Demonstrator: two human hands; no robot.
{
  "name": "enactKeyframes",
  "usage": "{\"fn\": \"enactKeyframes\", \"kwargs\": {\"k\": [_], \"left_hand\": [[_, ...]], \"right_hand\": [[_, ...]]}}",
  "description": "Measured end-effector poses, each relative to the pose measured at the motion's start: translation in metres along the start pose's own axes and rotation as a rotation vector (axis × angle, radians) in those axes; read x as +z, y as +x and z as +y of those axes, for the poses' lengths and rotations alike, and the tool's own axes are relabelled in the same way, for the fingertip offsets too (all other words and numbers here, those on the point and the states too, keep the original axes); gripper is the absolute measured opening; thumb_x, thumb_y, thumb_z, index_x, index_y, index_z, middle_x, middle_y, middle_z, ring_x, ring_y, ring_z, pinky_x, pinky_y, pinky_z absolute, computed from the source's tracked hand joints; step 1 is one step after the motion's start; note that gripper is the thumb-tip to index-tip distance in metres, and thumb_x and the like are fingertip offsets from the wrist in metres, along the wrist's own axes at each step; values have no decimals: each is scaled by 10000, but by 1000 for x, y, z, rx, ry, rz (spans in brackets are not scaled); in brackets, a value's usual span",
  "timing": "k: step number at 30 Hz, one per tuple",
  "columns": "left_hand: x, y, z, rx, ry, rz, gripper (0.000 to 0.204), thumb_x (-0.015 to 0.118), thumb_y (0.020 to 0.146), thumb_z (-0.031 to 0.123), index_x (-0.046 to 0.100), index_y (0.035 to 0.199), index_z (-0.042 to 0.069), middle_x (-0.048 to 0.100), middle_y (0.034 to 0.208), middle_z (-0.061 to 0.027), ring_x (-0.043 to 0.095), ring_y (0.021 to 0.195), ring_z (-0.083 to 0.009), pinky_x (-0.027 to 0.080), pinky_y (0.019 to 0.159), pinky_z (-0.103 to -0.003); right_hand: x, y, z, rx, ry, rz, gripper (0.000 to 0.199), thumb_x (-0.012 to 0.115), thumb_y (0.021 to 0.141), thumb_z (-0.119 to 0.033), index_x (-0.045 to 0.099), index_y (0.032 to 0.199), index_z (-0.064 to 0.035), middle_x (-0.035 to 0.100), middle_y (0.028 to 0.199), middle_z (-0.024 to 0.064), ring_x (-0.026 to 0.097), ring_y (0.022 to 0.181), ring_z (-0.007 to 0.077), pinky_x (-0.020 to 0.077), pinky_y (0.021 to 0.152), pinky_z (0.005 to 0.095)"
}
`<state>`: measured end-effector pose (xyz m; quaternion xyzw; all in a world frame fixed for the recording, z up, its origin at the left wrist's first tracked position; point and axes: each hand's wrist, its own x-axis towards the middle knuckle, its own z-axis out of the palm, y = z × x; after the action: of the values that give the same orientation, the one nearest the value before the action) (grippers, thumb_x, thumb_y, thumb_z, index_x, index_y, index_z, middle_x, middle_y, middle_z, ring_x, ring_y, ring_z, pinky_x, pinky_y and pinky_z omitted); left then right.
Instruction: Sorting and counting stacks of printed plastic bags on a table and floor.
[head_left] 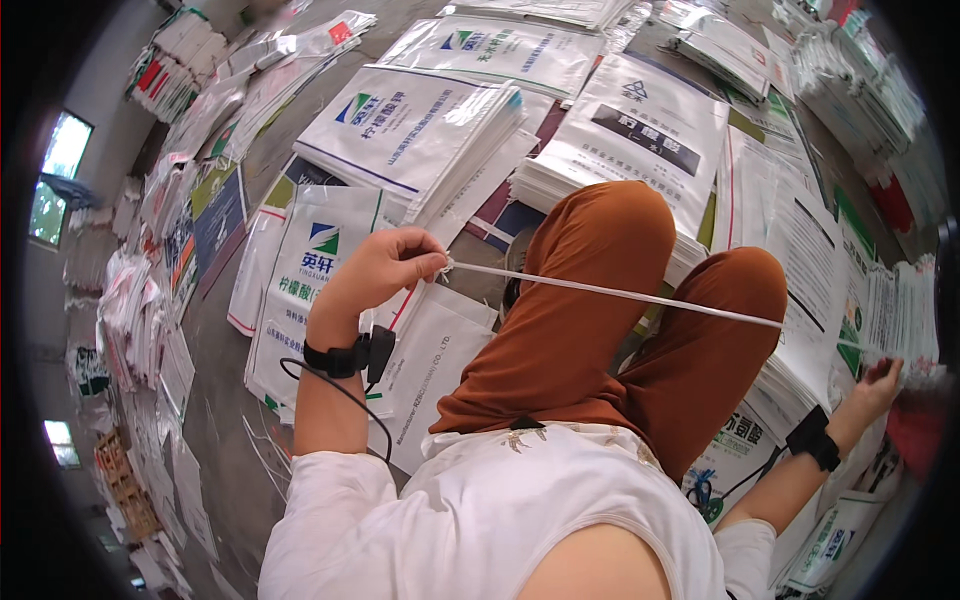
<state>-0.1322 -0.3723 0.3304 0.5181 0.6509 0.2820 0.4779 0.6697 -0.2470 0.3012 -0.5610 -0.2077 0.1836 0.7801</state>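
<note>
A white cord runs taut from left to right across my raised knees, in brown trousers. Its left end is pinched between the thumb and fingers of my left hand, where a small knot or frayed tuft shows. Far to the right, my right hand is closed at the cord's other stretch, with part of the cord hard to see against the bags. Under my left hand lie a printed white bag and a plainer white bag. Each wrist wears a black band with a cable.
Flat stacks of printed white bags lie ahead, one stack at left and another just beyond my knees. More bags are piled by my right side. Bundled bags and a wooden pallet stand along the left.
</note>
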Motion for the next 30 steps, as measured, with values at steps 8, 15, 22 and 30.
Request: {"fn": "enactKeyframes", "kwargs": {"k": [8, 15, 22, 30], "left_hand": [[21, 28, 7, 25, -154, -29, 183, 697, 964, 201, 710, 971, 19, 661, 785, 12, 566, 679, -46, 453, 608, -210], [82, 38, 70, 141, -176, -334, 156, 717, 959, 168, 705, 968, 12, 660, 751, 15, 566, 639, -37, 431, 558, -191], [92, 47, 75, 228, -216, -129, 176, 718, 953, 160, 690, 1029, 4, 680, 847, -12, 618, 734, -68, 485, 646, -217], [112, 25, 41, 692, 108, 878, 293, 740, 910, 111, 637, 1170, 23, 662, 1127, -109, 640, 967, -205, 500, 834, -306]], "right_hand": [[-47, 22, -5, -898, -1266, -3, 493, 697, 964, -315, 612, 1316, 20, 676, 1251, 187, 656, 1128, 317, 494, 987, 400], [174, -355, -66, -1009, -626, -1247, 551, 765, 861, -168, 564, 1363, -64, 631, 1321, 136, 576, 1251, 298, 416, 1071, 423], [178, -400, -21, -731, -467, -1384, 131, 714, 930, -159, 697, 1050, -110, 673, 736, 73, 616, 581, 223, 477, 577, 340], [177, -395, -30, 447, -316, -1292, 210, 589, 1048, -204, 674, 1039, -12, 605, 680, -10, 518, 524, 33, 400, 477, 199]]}}
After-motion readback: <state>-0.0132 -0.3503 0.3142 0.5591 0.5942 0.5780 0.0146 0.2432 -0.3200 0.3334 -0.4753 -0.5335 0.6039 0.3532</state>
